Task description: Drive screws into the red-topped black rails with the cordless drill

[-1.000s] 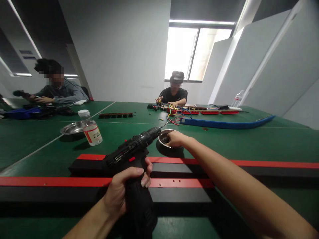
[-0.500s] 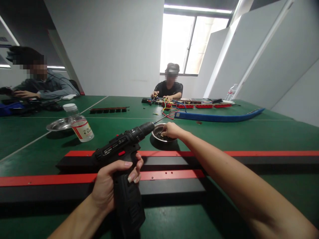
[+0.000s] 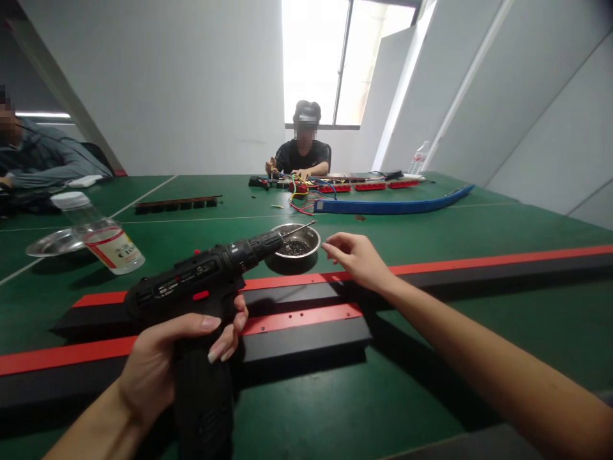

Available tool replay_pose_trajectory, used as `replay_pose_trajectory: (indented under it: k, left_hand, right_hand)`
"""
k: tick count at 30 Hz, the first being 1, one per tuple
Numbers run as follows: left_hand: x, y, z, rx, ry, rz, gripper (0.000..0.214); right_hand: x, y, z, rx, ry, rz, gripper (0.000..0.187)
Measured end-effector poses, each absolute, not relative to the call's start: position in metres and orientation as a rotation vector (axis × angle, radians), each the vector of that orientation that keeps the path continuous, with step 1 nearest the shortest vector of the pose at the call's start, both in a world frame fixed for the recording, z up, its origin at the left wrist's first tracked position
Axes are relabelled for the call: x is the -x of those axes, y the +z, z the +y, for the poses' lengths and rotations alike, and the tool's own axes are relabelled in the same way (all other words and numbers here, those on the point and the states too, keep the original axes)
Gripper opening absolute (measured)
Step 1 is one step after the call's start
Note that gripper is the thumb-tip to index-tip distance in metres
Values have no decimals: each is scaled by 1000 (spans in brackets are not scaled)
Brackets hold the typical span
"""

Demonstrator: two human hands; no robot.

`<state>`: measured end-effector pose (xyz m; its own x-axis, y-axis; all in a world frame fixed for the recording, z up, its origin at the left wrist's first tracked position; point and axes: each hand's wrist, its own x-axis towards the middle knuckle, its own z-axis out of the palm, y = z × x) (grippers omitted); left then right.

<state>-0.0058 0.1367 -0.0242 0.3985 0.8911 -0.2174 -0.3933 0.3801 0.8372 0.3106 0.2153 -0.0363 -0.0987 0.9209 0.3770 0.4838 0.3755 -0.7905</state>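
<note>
My left hand (image 3: 186, 348) is wrapped round the grip of a black cordless drill (image 3: 205, 278). Its long thin bit (image 3: 301, 227) points up and right across a round metal bowl (image 3: 316, 246) of small dark screws (image 3: 295, 247). Just right of the bowl is my right hand (image 3: 357, 259), with thumb and fingertips pinched together. Whatever lies between those fingertips is too small to make out. Below the hands lie two long black bars with red top strips, the farther bar (image 3: 440, 260) and the nearer bar (image 3: 306, 342).
A clear plastic bottle (image 3: 112, 246) leans beside a metal dish (image 3: 52, 244) on the left. A blue strip (image 3: 393, 207), coloured wires (image 3: 299, 191) and a dark slotted strip (image 3: 177, 204) lie farther back on the green table (image 3: 454, 233). One person (image 3: 304, 150) works opposite, another (image 3: 52, 153) at left.
My right hand has come out of the bowl and moved right of it, fingers pinched. The drill stays in my left hand. The view has shifted to the right.
</note>
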Motion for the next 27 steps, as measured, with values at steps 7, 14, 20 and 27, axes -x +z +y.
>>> replay_pose_trajectory:
  k: [7, 14, 20, 27]
  left_hand:
    - [7, -30, 131, -920, 783, 792, 33]
    - [-6, -19, 127, -917, 881, 853, 30]
    - [-13, -14, 122, -975, 986, 791, 40]
    - [-8, -23, 126, -992, 948, 707, 37]
  right_hand:
    - [-325, -63, 148, 1087, 615, -1699, 24]
    - [-323, -74, 132, 1075, 620, -1657, 30]
    - [-318, -78, 129, 1086, 689, -1517, 26]
    - [-318, -86, 136, 1061, 456, -1629, 24]
